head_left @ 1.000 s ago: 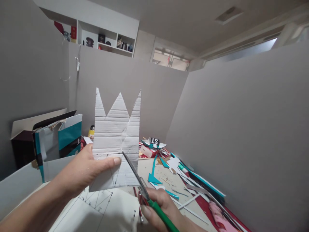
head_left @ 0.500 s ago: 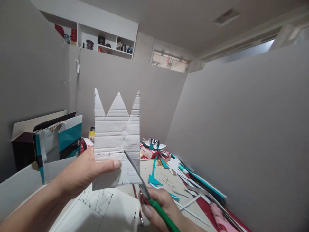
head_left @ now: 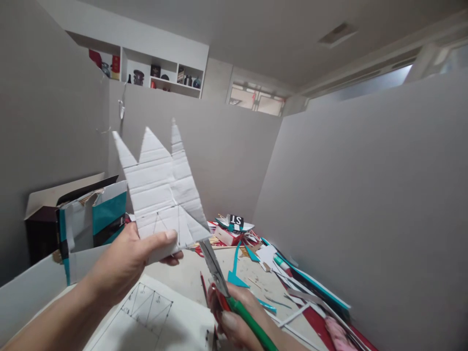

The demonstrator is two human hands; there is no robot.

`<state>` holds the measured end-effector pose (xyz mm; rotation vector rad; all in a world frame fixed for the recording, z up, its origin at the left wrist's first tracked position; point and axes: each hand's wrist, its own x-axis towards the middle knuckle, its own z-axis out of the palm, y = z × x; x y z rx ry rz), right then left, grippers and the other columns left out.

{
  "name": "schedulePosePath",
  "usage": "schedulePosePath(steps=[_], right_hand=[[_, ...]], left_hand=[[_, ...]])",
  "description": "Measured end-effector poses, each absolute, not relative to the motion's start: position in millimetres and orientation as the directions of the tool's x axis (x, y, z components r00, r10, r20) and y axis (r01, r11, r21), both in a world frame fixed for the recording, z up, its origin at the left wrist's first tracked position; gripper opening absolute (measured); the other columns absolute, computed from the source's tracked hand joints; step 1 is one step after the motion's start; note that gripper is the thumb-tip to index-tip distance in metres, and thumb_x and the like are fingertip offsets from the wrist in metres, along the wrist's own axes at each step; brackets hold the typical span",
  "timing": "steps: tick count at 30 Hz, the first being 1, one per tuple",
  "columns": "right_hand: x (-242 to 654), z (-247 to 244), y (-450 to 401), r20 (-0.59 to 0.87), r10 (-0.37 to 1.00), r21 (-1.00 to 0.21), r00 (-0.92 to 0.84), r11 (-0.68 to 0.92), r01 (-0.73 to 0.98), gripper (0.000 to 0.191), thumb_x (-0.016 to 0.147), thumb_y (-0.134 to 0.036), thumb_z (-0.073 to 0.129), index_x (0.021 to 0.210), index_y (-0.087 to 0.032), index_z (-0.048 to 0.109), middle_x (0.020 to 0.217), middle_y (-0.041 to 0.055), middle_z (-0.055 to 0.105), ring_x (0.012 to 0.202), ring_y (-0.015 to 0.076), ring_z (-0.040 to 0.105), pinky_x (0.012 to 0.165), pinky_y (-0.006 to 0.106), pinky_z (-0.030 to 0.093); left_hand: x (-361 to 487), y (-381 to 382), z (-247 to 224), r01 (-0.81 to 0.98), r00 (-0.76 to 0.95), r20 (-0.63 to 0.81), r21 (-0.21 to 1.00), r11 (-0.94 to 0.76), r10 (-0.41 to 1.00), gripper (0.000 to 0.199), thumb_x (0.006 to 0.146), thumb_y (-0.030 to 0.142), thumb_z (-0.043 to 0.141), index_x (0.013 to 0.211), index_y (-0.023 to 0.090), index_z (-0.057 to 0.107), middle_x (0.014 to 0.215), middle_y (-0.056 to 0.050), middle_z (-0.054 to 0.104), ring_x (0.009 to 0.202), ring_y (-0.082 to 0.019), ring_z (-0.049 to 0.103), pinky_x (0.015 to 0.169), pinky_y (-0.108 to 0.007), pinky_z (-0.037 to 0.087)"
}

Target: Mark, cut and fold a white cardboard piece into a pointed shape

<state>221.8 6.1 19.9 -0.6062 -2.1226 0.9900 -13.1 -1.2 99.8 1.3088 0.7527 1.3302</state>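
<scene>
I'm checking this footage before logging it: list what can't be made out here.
Head view throughout:
Left hand: partly hidden behind the white cardboard.
Scissors: partly covered by the right hand.
Drawn-on sheet: cut off by the bottom edge; its writing is too small to read.
Shelf items: too small to identify.

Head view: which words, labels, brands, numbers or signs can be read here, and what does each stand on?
"ST", upside down, on the black patch on the scrap pile.
"T", apparently, partly visible, on the teal-and-black box.
Handwritten marks on the paper sheet: too small to read.
Shelf boxes: any print too small to read.
Cardboard cut-out in the left hand: drawn lines, no readable text.
</scene>
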Motion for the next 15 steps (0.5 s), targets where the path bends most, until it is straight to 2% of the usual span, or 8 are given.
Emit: schedulePosePath(steps=[3, 7, 9, 12, 15], right_hand=[[221.4, 14.7, 8.8, 0.43, 0.632, -0.774, -0.645, 0.626, 0.097, 0.036, 0.09, -0.054, 0.046, 0.081, -0.019, 0.05, 0.067, -0.0009, 0.045, 0.061, 0.0147, 0.044, 0.056, 0.026, 0.036], [222.0, 8.6, 10.1, 0.448, 0.619, -0.73, -0.645, 0.67, 0.136, 0.037, 0.089, -0.056, 0.046, 0.081, -0.02, 0.049, 0.07, 0.0005, 0.048, 0.063, 0.015, 0.044, 0.054, 0.024, 0.035], [222.9, 6.4, 10.3, 0.445, 0.634, -0.71, -0.632, 0.68, 0.183, 0.041, 0.088, -0.06, 0.045, 0.082, -0.02, 0.05, 0.071, 0.001, 0.048, 0.065, 0.0155, 0.045, 0.054, 0.024, 0.036], [224.1, 4.9, 9.9, 0.428, 0.644, -0.684, -0.633, 0.689, 0.238, 0.045, 0.088, -0.063, 0.043, 0.083, -0.019, 0.052, 0.071, 0.0009, 0.047, 0.066, 0.0157, 0.045, 0.055, 0.024, 0.037], [224.4, 5.2, 8.8, 0.419, 0.648, -0.676, -0.637, 0.69, 0.258, 0.048, 0.088, -0.066, 0.042, 0.083, -0.019, 0.053, 0.069, 0.0003, 0.047, 0.066, 0.0156, 0.045, 0.056, 0.024, 0.039]], left_hand=[[-10.2, -1.4, 102.8, -0.379, 0.056, 0.278, 0.895, -0.237, 0.959, 0.023, 0.078, 0.027, 0.072, 0.099, 0.016, 0.071, 0.093, -0.006, 0.073, 0.078, -0.019, 0.065, 0.063, -0.026, 0.055], [-7.8, -0.8, 100.6, -0.422, 0.042, 0.281, 0.875, -0.238, 0.959, 0.033, 0.078, 0.028, 0.074, 0.109, 0.017, 0.07, 0.096, -0.007, 0.073, 0.086, -0.022, 0.066, 0.073, -0.03, 0.054], [-7.9, 0.0, 97.3, -0.393, 0.042, 0.295, 0.883, -0.256, 0.954, 0.028, 0.079, 0.029, 0.074, 0.104, 0.017, 0.072, 0.093, -0.006, 0.073, 0.083, -0.02, 0.065, 0.075, -0.029, 0.052], [-8.4, 2.1, 91.2, -0.304, 0.051, 0.314, 0.909, -0.285, 0.948, 0.017, 0.081, 0.032, 0.072, 0.089, 0.017, 0.074, 0.084, -0.005, 0.07, 0.075, -0.017, 0.06, 0.07, -0.027, 0.048], [-7.6, 4.6, 85.0, -0.259, 0.069, 0.33, 0.917, -0.302, 0.942, 0.019, 0.082, 0.036, 0.071, 0.079, 0.018, 0.072, 0.077, -0.004, 0.067, 0.071, -0.017, 0.057, 0.07, -0.029, 0.047]])
